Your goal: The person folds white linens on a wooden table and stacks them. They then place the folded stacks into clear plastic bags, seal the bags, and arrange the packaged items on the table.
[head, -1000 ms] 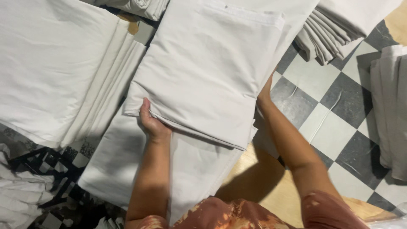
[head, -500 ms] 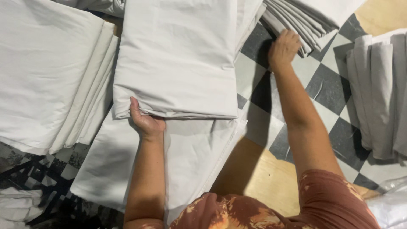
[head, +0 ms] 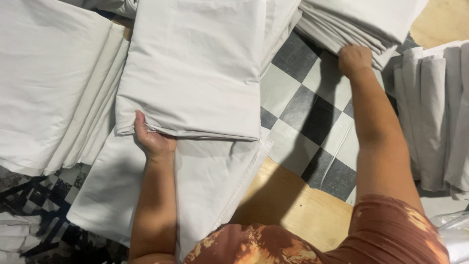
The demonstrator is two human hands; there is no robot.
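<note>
While your left hand grips the near left corner of the folded white sheet, its fingers are hidden under the fold and the thumb lies along the edge, so the hold is closed on the cloth. Your right hand reaches out to about one o'clock and rests on the edge of a stack of folded sheets; the fingers curl over the layers, but I cannot tell if they really pinch one or only touch.

From your hands outward: the folded white sheet lies at twelve o'clock, on top of a wider flat sheet that spreads toward you. I judge this one is folded already and is being set square, because its edges look even. At nine to ten o'clock there is a left pile of finished folded linen, with its layered edges visible. At three o'clock another bundle of cloth stands, and it looks less tidy. Between them the checkered floor shows, and a wooden board is at five o'clock.

Several pieces look done; the wide sheet below is perhaps still to fold.
</note>
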